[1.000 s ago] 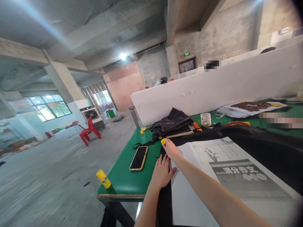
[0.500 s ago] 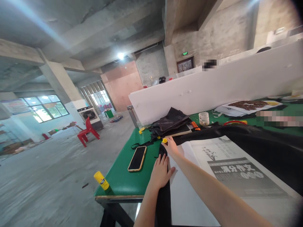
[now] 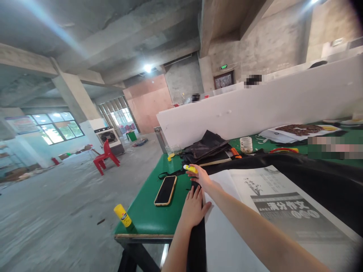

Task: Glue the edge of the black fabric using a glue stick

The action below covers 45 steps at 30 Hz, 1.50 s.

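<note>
Right hand point(image 3: 202, 176): fingers closed round a yellow glue stick point(image 3: 193, 169), held past the far left corner of the white page point(image 3: 224, 223). Stick lies nearly level, pale end to the left. Whether that end is bare glue, or touches anything below, cannot tell.

Left hand point(image 3: 193, 209): fingers open and spread, grasping nothing, laid along the left edge of the black sheet point(image 3: 326, 181), thumb toward the white page. The sheet runs under the page and the printed paper point(image 3: 269, 200) to its right.

On handling, my judgement: spread left fingers suit bracing the edge; even, light pressure should stop the thin sheet creeping or wrinkling. A grip well back on the barrel would leave the pale end free. If glue is applied, short strokes in line with the edge, tip low, with the left fingertips outside the path. Main risk: smears on the white page, which lies just beside.

Nearby on the green table point(image 3: 146, 217): phone point(image 3: 165, 190) just left of the hands, a second yellow tube point(image 3: 123, 216) upright at the near left corner. Elbow room on that side looks tight.
</note>
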### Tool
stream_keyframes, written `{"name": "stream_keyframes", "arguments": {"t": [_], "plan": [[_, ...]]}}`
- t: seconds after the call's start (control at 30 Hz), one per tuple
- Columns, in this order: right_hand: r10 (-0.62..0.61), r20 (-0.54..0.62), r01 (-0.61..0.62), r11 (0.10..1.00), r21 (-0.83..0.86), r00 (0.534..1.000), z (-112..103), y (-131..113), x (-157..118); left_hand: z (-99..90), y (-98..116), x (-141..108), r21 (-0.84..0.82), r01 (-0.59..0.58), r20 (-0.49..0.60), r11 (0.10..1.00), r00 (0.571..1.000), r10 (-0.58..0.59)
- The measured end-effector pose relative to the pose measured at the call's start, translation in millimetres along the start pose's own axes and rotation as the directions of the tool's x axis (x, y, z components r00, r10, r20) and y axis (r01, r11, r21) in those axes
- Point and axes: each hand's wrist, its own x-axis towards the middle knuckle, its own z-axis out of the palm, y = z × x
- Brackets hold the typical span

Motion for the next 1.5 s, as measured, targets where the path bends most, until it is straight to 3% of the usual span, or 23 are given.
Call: {"name": "stream_keyframes", "arguments": {"t": [0.13, 0.27, 0.43, 0.57, 0.77, 0.97, 1.17, 1.33, 1.5], "plan": [[-0.024, 0.05, 0.028, 0.996, -0.081, 0.998, 5, 8, -4, 2.6, 0, 1, 0.006, -0.005, -0.018, 1.0, 1.0, 0.005], [-0.079, 0.106, 0.105, 0.956, -0.273, 0.991, 10, 14, -7, 3.1, 0, 1, -0.004, -0.011, -0.041, 1.0, 0.999, 0.011], [-0.037, 0.214, 0.157, 0.802, -0.576, 0.976, 13, 21, -10, 1.5, 0, 0, -0.002, -0.027, -0.048, 1.0, 0.999, 0.027], [-0.001, 0.241, 0.181, 0.662, -0.727, 0.97, 13, 24, -9, 2.4, -1, 0, -0.001, -0.022, -0.056, 1.0, 0.998, 0.022], [0.008, 0.292, 0.237, 0.567, -0.789, 0.956, 14, 18, -8, 3.2, 0, -1, -0.002, -0.032, -0.079, 0.999, 0.996, 0.032], [0.021, 0.331, 0.253, 0.602, -0.757, 0.943, 14, 15, -13, 2.2, 1, -1, -0.002, -0.025, -0.097, 1.0, 0.995, 0.025], [-0.102, 0.215, 0.231, 0.625, -0.746, 0.971, 17, 5, -10, 5.2, -1, -1, -0.014, -0.025, -0.085, 1.0, 0.996, 0.024], [-0.174, 0.079, 0.162, 0.54, -0.826, 0.982, -16, -16, 11, 1.5, -1, -2, -0.038, -0.015, -0.04, 0.999, 0.999, 0.014], [-0.181, 0.179, 0.233, 0.347, -0.908, 0.967, -71, -33, -2, -2.1, 0, -3, -0.056, 0.003, -0.015, 0.998, 1.0, -0.004]]}}
